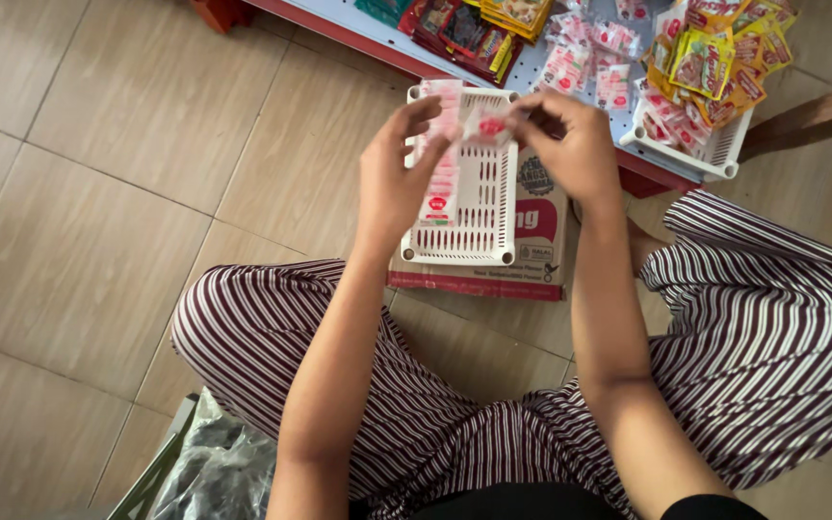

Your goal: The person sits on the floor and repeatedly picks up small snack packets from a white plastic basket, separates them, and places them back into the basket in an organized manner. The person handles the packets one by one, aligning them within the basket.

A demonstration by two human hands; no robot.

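Both hands grasp a strip of small red-and-white plastic sachets: left hand pinches its hanging length, right hand its top end. Strip hangs lengthwise above the empty white slotted plastic basket, nearer the left hand.

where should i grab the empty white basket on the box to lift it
Grip the white basket by its two long side rims, one of the hands on each, coming from above. It sits flat on the box with its open top up; its slatted walls look thin, so the rims seem the firmest hold.
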